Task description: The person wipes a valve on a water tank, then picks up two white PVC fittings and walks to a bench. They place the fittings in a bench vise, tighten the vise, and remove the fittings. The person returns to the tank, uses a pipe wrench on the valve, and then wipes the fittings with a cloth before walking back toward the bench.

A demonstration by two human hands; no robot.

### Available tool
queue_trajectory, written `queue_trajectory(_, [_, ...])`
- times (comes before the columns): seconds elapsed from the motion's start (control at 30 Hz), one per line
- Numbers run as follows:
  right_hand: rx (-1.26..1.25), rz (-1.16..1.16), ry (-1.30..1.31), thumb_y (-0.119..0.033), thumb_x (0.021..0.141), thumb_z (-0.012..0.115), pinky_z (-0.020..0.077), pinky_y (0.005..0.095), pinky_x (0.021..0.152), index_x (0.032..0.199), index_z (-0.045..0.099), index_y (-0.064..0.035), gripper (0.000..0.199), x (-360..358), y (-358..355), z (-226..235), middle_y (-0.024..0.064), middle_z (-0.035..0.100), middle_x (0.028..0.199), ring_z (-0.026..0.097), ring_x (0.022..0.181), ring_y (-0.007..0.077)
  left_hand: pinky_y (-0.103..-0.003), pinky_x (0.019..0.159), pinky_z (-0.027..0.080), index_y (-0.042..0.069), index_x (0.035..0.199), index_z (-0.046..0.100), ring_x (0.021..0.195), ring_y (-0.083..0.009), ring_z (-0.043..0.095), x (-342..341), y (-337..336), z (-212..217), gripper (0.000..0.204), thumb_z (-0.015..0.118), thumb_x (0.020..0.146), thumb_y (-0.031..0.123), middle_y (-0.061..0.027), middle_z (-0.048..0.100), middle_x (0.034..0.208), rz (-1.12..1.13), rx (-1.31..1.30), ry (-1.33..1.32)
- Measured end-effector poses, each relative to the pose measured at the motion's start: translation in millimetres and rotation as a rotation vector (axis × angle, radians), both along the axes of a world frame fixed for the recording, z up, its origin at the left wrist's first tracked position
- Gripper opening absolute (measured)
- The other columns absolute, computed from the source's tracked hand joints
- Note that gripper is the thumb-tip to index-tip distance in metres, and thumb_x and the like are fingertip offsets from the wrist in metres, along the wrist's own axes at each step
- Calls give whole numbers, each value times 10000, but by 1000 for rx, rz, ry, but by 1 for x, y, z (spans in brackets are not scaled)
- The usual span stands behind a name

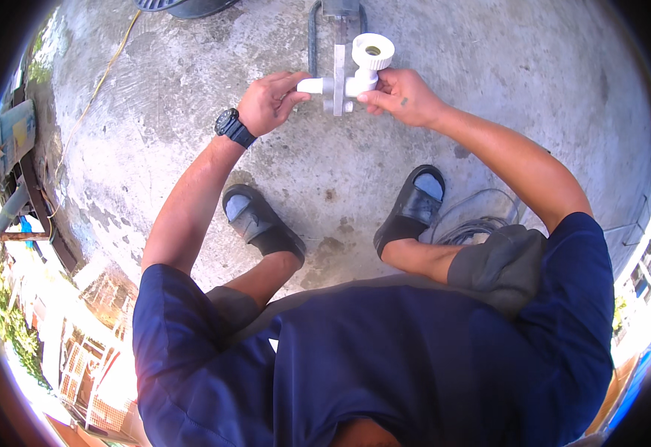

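— Plastic fitting, white, with a round ribbed cap [370, 54], held out over the grey concrete floor [191, 149]; where does it sit?

— Pushed through a flat grey metal bracket [338, 78]. The left hand [267, 103] pinches its white stub end; the right hand [402, 97] grasps the body under the cap.

— Which step?

— Seating the fitting in the bracket, I'd judge. Next calls for steady counter-grip while one side turns.

— Nearby?

— Black sandals [262, 223] and a coil of grey hose [474, 223].
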State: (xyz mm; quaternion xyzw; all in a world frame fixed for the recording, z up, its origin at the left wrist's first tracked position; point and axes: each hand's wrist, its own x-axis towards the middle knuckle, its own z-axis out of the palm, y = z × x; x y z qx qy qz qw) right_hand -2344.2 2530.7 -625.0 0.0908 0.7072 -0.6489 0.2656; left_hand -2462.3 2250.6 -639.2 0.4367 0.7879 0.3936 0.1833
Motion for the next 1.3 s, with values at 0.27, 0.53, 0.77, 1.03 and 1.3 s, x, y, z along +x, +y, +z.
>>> queue_trajectory(0.27, [12, -13, -14, -278, 926, 734, 573, 321, 809, 1166, 658, 36, 403, -1, 1, -1, 137, 734, 1008, 707, 908, 176, -347, 636, 554, 48, 1192, 680, 726, -245, 675, -9, 1, 12, 376, 683, 948, 335, -111, 686, 837, -67, -117, -14])
queue_trajectory(0.53, [107, 53, 97, -341, 876, 770, 515, 355, 910, 1213, 656, 2, 494, -8, 7, 1, 134, 726, 1106, 675, 1028, 197, -245, 571, 515, -41, 1035, 678, 619, -112, 626, -39, 21, 22, 515, 564, 1023, 460, -47, 666, 757, 71, -435, -1198])
queue_trajectory(0.77, [46, 6, 112, -350, 885, 765, 524, 334, 860, 1208, 645, 3, 493, -6, 3, -5, 111, 724, 1028, 672, 959, 174, -212, 545, 485, -40, 1021, 697, 562, -84, 564, -46, 21, 15, 386, 656, 993, 342, 5, 639, 707, 99, -389, -1440])
queue_trajectory(1.03, [-79, -77, -3, -297, 955, 697, 491, 292, 675, 1053, 649, -7, 310, -4, -3, -8, 41, 635, 813, 589, 716, 117, -237, 599, 498, -29, 969, 717, 632, -98, 576, -25, 15, 14, 401, 701, 959, 371, -27, 641, 748, 208, -262, -1257])
queue_trajectory(1.3, [-173, -158, -69, -353, 989, 646, 551, 290, 644, 1024, 644, 9, 364, 2, -5, -15, 57, 649, 805, 630, 692, 120, -256, 639, 516, -3, 959, 737, 667, -108, 605, -17, 13, 22, 426, 710, 940, 422, -28, 662, 758, 207, -309, -960])
